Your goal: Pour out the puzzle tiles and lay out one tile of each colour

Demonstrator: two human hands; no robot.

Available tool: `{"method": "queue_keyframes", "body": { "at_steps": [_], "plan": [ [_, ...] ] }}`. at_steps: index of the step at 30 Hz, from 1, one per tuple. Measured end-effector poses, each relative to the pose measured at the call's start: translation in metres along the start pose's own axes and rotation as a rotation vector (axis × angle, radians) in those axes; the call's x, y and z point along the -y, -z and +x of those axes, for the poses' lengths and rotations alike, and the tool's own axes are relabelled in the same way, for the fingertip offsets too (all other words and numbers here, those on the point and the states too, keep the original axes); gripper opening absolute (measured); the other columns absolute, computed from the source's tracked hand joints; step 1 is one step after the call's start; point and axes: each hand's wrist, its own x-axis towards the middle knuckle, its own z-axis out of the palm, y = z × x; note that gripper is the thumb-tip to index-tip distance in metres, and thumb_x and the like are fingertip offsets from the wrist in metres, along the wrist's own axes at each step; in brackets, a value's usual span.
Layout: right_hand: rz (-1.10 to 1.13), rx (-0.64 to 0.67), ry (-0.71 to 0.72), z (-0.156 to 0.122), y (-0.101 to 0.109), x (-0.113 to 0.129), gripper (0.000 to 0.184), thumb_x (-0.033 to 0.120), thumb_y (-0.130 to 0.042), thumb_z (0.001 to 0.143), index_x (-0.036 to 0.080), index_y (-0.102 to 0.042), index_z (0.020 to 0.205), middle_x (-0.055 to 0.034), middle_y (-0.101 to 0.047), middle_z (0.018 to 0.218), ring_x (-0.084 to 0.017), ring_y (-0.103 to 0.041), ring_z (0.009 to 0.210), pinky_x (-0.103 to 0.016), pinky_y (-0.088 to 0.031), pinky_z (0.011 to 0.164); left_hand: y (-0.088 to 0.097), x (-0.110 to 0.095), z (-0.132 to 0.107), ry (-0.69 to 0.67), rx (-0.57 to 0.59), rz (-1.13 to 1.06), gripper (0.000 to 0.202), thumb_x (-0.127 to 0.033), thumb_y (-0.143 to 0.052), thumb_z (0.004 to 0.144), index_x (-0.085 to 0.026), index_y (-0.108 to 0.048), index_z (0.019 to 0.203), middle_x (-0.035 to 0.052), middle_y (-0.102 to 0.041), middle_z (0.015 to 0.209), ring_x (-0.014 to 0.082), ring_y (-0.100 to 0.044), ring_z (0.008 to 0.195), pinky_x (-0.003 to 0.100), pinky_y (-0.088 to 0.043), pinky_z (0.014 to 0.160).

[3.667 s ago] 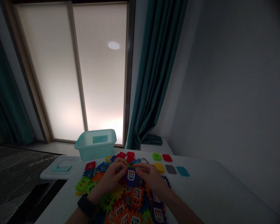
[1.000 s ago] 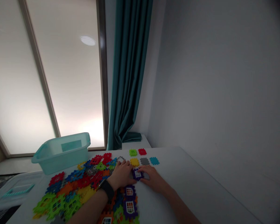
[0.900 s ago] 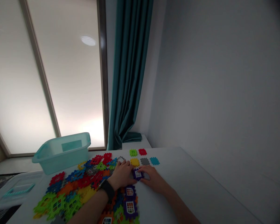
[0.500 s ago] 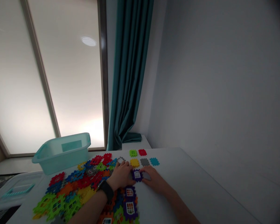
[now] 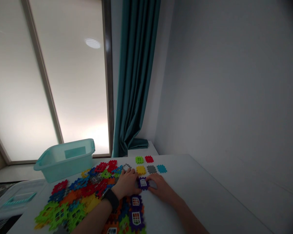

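Observation:
A purple interlocking plastic tile with a white window lies between my two hands. My left hand, with a dark watch on its wrist, has its fingers closed at the tile's left edge. Thumb and fingers of my right hand pinch the right edge. Just nearer to me are two more purple window tiles at the pile's edge. Beyond the hands sit single tiles: a yellow tile, a grey tile, a blue tile, a green tile and a red tile.
A mixed pile of coloured tiles spreads over the left of the white table. Behind it stands a translucent teal bin. A clear lid with a teal handle lies at far left. A teal curtain hangs behind the table.
The purple tile and both hands have hardly moved. The other tiles and the bin stay where they were.

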Motion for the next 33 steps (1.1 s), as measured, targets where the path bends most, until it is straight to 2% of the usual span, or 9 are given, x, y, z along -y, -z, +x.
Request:
{"method": "queue_keyframes", "body": {
  "at_steps": [15,20,27,33],
  "plan": [
    [-0.023,0.006,-0.002,0.0,-0.002,0.0,0.029,0.017,-0.061,0.078,0.024,-0.068,0.105,-0.0036,-0.072,0.112,-0.026,-0.064,0.109,-0.043,-0.045,0.103,0.007,0.002,-0.002,-0.014,0.002,-0.012,0.045,-0.046,-0.076,0.069,-0.019,-0.069,0.105,0.0139,-0.066,0.116,0.0375,-0.059,0.115,0.051,-0.044,0.096],
    [0.034,0.031,-0.024,-0.003,0.006,0.004,0.034,0.016,-0.061,0.078,0.023,-0.066,0.111,-0.0063,-0.07,0.117,-0.026,-0.062,0.113,-0.042,-0.046,0.103,0.014,0.006,-0.006,-0.021,0.007,-0.027,0.046,-0.046,-0.073,0.075,-0.018,-0.068,0.111,0.0141,-0.066,0.12,0.0359,-0.059,0.117,0.048,-0.043,0.099],
    [0.087,0.008,-0.083,-0.008,0.014,0.006,0.032,0.022,-0.062,0.082,0.021,-0.065,0.114,-0.009,-0.068,0.119,-0.025,-0.062,0.113,-0.04,-0.047,0.103,0.028,0.012,-0.02,-0.01,0.003,-0.054,0.04,-0.045,-0.064,0.083,-0.019,-0.068,0.113,0.0134,-0.066,0.122,0.0357,-0.057,0.119,0.049,-0.041,0.1],
    [0.065,-0.062,-0.058,-0.01,0.017,0.023,0.026,0.021,-0.06,0.085,0.02,-0.064,0.111,-0.0097,-0.067,0.116,-0.026,-0.06,0.113,-0.042,-0.045,0.103,0.033,0.009,-0.043,-0.034,-0.033,-0.086,0.032,-0.04,-0.06,0.088,-0.021,-0.068,0.112,0.0109,-0.066,0.119,0.0344,-0.056,0.12,0.048,-0.04,0.101]
  ]
}}
